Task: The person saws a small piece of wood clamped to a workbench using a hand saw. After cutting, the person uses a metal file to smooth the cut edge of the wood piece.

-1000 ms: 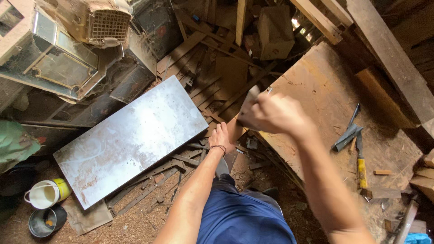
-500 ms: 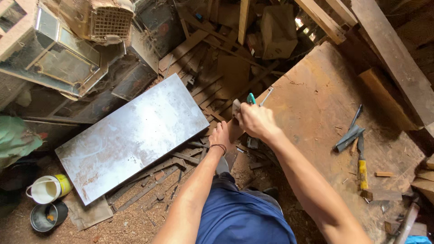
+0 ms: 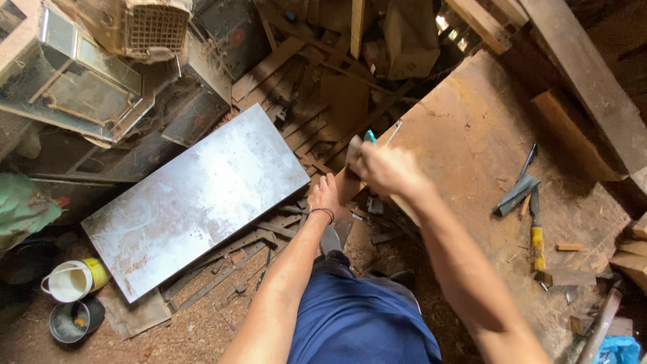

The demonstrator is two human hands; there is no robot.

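Observation:
My right hand point(image 3: 383, 168) is closed around a tool with a green tip point(image 3: 370, 137), held over the near corner of a large brown wooden board point(image 3: 472, 135). My left hand point(image 3: 325, 193) reaches down just below it, fingers on a piece of wood point(image 3: 347, 185) at the board's edge; a band circles the wrist. A grey sheet of metal point(image 3: 195, 199) lies tilted to the left of both hands, over wood scraps.
Chisels point(image 3: 517, 192) and a yellow-handled tool point(image 3: 537, 236) lie on the board's right. A white-and-yellow jug point(image 3: 74, 280) and a dark bowl point(image 3: 74, 320) sit at lower left. Cages and planks are piled behind. My blue-clad legs point(image 3: 364, 317) are below.
My right hand has swung down and left from a raised position to the board's corner, the green-tipped tool coming into view. My left hand has stayed at the board's edge.

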